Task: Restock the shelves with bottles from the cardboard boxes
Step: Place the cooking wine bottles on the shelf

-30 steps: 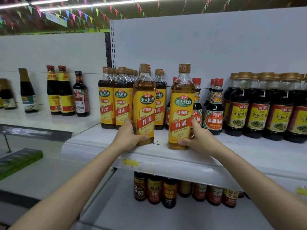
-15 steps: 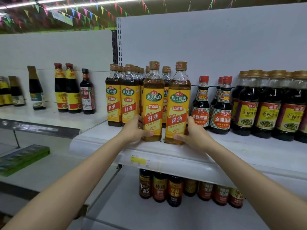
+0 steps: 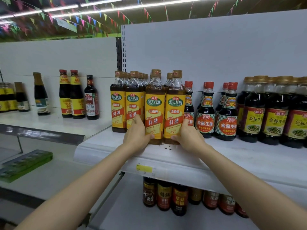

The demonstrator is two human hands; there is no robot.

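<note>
A grocery shop aisle: white metal shelving (image 3: 232, 155) stretches either side of my hands, lined with rows of labelled sauce bottles (image 3: 274, 113), a yellow price tag (image 3: 144, 168) on the shelf edge below them, coloured bunting (image 3: 93, 20) strung overhead.

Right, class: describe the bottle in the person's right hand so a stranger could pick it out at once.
Find the white shelf and its block of yellow-labelled cooking wine bottles. Two amber ones stand foremost, side by side. Yours is the right-hand amber bottle, gripped low by the right hand, directly beside the red-capped soy sauce bottles.
</note>
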